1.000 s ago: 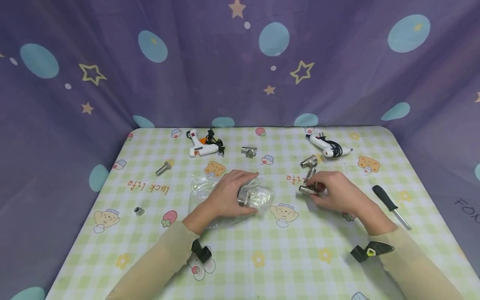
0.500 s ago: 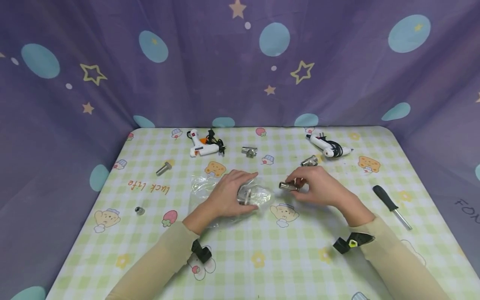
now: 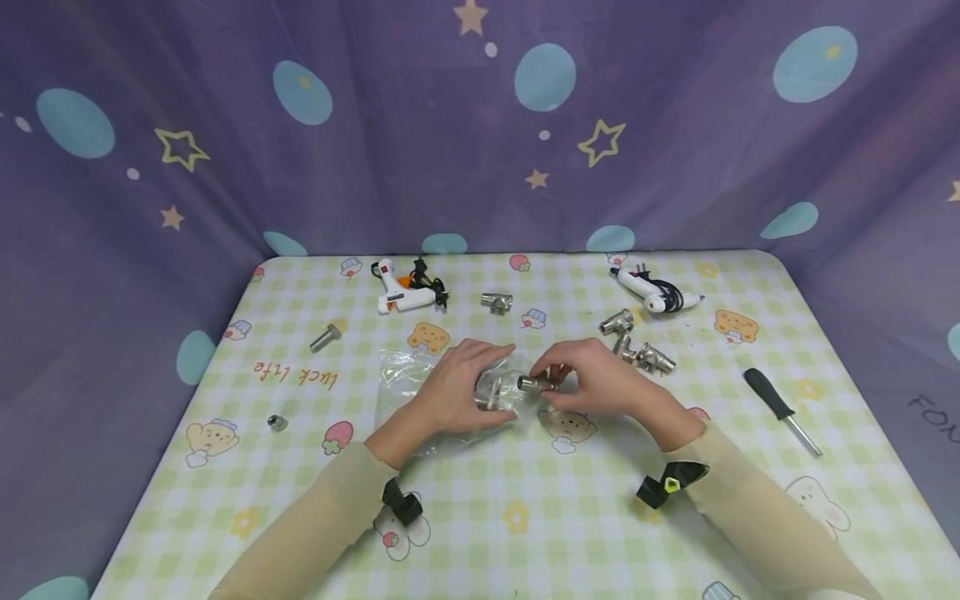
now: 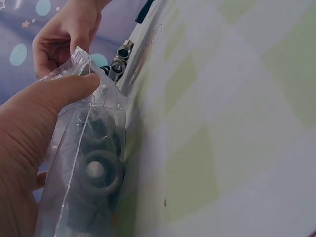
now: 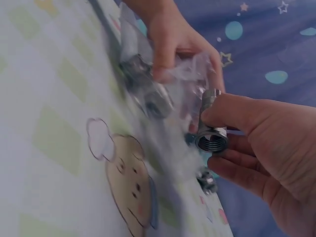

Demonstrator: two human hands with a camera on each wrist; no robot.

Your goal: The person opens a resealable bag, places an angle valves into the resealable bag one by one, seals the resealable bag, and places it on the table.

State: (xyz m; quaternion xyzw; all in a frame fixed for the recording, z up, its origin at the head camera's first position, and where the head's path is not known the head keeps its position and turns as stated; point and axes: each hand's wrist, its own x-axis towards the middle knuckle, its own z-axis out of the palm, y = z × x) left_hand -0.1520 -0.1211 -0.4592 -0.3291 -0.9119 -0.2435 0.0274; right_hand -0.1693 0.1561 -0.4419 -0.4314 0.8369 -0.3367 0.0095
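Threaded metal fitting [image 3: 528,383] pinched in right hand [image 3: 597,380], thumb against fingers, near mouth of clear plastic bag [image 3: 399,382]; left hand [image 3: 452,393] grips bag. Fitting probably rigid, fairly heavy, slick; best held mid-barrel. Bag likely limp.

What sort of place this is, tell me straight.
Probably a curtained-off workspace for small hardware: a purple star-print curtain behind a checkered tabletop that bears a white glue gun and a clear plastic bag of metal fittings.
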